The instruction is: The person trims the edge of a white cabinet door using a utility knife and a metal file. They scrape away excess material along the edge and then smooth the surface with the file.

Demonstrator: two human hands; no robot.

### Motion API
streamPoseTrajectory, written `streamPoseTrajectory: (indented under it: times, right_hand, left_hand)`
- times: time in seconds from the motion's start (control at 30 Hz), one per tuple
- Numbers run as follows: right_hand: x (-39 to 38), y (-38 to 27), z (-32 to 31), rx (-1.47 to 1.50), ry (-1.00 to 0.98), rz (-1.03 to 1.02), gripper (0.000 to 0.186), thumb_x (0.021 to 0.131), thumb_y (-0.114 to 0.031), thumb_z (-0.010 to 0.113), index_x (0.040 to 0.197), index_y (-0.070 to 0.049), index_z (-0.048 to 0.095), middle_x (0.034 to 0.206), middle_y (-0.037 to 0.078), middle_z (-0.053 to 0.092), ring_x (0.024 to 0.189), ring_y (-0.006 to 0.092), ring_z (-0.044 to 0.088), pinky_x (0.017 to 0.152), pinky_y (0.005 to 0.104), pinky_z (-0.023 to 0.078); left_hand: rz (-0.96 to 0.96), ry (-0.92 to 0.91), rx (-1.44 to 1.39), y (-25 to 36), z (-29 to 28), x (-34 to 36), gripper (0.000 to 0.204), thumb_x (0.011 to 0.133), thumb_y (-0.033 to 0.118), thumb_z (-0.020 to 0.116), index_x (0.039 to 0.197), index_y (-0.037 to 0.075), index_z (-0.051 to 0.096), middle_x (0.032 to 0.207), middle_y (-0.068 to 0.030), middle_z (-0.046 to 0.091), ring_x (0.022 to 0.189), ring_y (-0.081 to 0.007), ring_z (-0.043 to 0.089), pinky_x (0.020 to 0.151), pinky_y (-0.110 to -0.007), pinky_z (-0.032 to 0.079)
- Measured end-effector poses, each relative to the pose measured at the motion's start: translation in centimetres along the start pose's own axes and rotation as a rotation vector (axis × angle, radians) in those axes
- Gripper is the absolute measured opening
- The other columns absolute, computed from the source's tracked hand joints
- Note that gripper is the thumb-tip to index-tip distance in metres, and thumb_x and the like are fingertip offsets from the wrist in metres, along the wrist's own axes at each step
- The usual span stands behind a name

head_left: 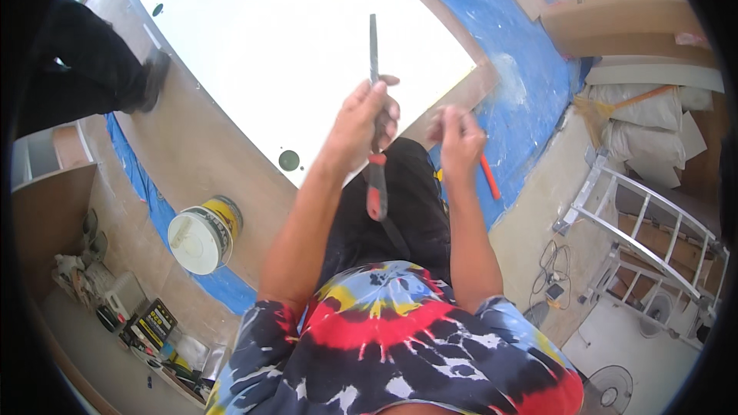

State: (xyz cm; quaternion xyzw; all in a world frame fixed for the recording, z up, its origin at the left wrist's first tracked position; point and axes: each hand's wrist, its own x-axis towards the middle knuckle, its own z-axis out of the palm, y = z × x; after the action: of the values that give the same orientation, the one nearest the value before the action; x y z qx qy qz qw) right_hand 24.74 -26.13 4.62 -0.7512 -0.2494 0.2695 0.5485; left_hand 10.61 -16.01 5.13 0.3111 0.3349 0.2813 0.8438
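My left hand (360, 126) is closed around the middle of a flat metal file (373, 50). Its narrow grey blade points away from me, and its red and black handle hangs below the hand, toward my lap. To the right, my right hand (459, 136) is raised with its fingers curled and slightly blurred; whether something small is in them cannot be made out. A thin orange-red rod or handle (490, 178) shows beside the right wrist. Beyond both hands lies a large white panel (307, 53) with a round dark hole (289, 160) near its closest corner.
Blue sheeting (530, 123) covers floor at the right. A white-lidded bucket (201, 240) stands left, near a person's dark-trousered leg (84, 69). At the right are an aluminium ladder (638, 238), a broom (596, 113), a coiled cable (552, 273) and a fan (609, 393).
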Motion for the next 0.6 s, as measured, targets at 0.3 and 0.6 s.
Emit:
streamPoseTrajectory:
  times: [0.3, 0.6]
  right_hand:
    - [-10.0, -2.3, -6.1, 0.200, -0.623, 0.292, 0.049, 0.110, -0.045, 0.039, 0.111, 0.000, 0.058, 0.062, 0.005, 0.052, 0.044, 0.0097, 0.049, 0.040, 0.0229, 0.041]
    - [-11.3, 4.8, -15.4, 1.588, -1.127, 0.705, 0.055, 0.108, -0.055, 0.030, 0.079, -0.010, 0.044, 0.051, -0.002, 0.037, 0.036, 0.0098, 0.043, 0.040, 0.0287, 0.045]
  left_hand:
    - [0.325, 0.225, 0.195, -1.6, 9.2, -1.0, 0.045, 0.109, 0.045, 0.043, 0.092, 0.005, 0.055, 0.057, -0.0002, 0.045, 0.046, -0.0091, 0.046, 0.043, -0.024, 0.039]
    - [0.660, 0.489, 0.609, 8.7, 5.1, 7.4, 0.037, 0.105, 0.021, 0.050, 0.132, -0.004, 0.052, 0.077, -0.0075, 0.064, 0.072, -0.0230, 0.067, 0.083, -0.041, 0.055]
